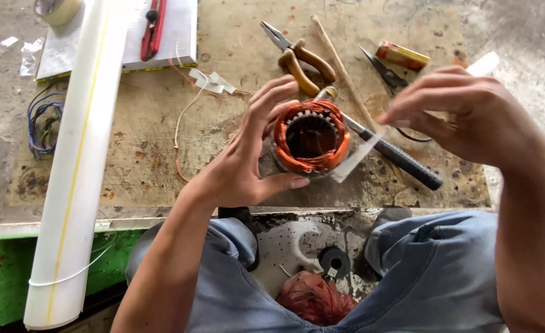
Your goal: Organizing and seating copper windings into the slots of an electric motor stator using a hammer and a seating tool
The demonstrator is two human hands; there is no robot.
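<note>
Two hands: left hand (248, 163) fingers curl around the stator (311, 137); right hand (463, 114) pinches a clear strip (356, 157).
Around: pliers (300, 58), hammer (396, 157), white roll (78, 160) on table (149, 154).
Stator: centre frame, copper-wound, hollow core.

A workshop: stained workbench (161, 160) strewn with pliers (300, 57) and hammer (396, 157).

A worn, stained board (161, 160) fills the view from nine to three o'clock, on a green bench (1, 271). Grey concrete floor (531, 37) shows at one o'clock.
</note>
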